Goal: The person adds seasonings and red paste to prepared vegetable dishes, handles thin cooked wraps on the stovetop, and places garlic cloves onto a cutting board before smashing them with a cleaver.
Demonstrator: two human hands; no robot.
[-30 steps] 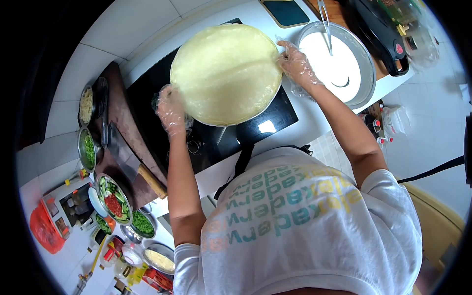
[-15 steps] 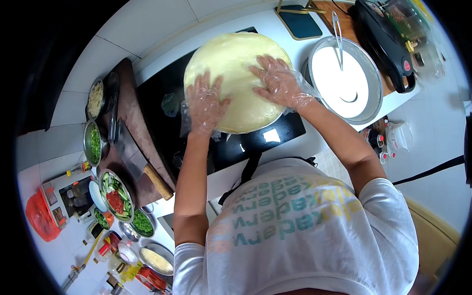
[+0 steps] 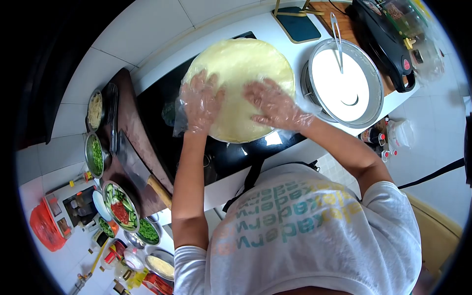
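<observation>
A large round pale-yellow sheet, like dough or a thin pancake (image 3: 241, 59), lies over a round pan or plate above the black cooktop (image 3: 231, 160). My left hand (image 3: 200, 101), in a clear plastic glove, rests on the sheet's left part with its fingers spread. On the right part lies my right hand (image 3: 275, 105), also gloved, palm down with fingers apart. Neither hand grips anything. Just right of the sheet is a metal pot of white liquid (image 3: 339, 86) with a ladle (image 3: 337, 42) in it.
On the left, a cleaver (image 3: 137, 164) lies on a brown board (image 3: 132, 110). Bowls of chopped greens (image 3: 96, 155) and of cucumber with red sauce (image 3: 120, 206) stand beside it. At the upper right is a black appliance (image 3: 383, 49); a dark green tray (image 3: 296, 24) lies behind the pot.
My hands have gone from the sheet's left and right edges to lying flat on its surface. Since half a second ago, my right hand has shifted slightly down and left across it.
</observation>
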